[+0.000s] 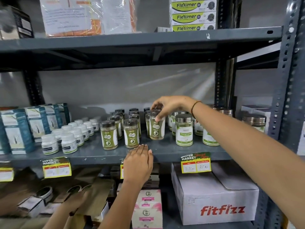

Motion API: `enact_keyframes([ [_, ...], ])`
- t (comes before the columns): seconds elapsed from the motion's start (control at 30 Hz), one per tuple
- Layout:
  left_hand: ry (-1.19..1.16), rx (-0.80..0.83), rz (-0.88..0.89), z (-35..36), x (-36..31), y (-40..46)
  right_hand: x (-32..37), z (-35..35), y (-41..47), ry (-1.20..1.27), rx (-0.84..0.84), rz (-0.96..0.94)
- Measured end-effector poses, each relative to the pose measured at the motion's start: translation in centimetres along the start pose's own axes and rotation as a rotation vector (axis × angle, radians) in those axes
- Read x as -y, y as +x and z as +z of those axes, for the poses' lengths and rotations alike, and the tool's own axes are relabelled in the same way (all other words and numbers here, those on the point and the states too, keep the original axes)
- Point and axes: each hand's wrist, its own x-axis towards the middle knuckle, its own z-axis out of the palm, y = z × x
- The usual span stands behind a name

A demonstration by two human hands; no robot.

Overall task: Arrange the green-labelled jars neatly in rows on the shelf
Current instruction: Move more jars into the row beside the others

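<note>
At the centre of the frame, two columns of green-labelled jars already stood in line on the shelf. The right hand had its fingers closed round the lid of the front jar of a third column, apparently mid-placement. The left hand lay flat, fingers extended, on the shelf edge below.

Green-labelled dark-lid jars: about twelve, three rows (back ones partly hidden). White bottles: roughly twelve. Steel-lid jars: at least five. Fleximer boxes: four. Price tags: four.
</note>
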Motion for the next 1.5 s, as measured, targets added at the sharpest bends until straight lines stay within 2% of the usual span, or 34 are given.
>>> enact_keyframes([
  [0.2, 0.019, -0.004, 0.048, 0.2, 0.5, 0.1, -0.9, 1.9, 1.9, 0.039, 0.075, 0.036],
  [0.77, 0.035, 0.025, 0.045, 0.4, 0.7, 0.2, -1.2, 3.2, 2.4, 0.082, 0.115, 0.087],
  [0.97, 0.046, 0.049, 0.046, 0.2, 0.6, 0.2, -0.9, 2.8, 0.3, 0.02, 0.009, 0.095],
  [1.17, 0.027, 0.066, 0.029, -0.4, 0.2, 0.1, -1.4, 0.4, -4.1, 0.005, -0.394, 0.017],
  [1.27, 0.019, 0.084, 0.016, -0.6, 0.0, 0.1, -3.2, -1.1, -6.7, -0.034, -0.524, 0.039],
  [1.37, 0.017, 0.094, 0.008, -0.9, -0.2, 0.1, -6.1, -2.5, -9.6, -0.116, -0.552, 0.145],
  [1.5, 0.011, 0.105, 0.007, -1.0, -0.3, 0.1, -10.5, -3.9, -13.5, -0.248, -0.465, 0.389],
])
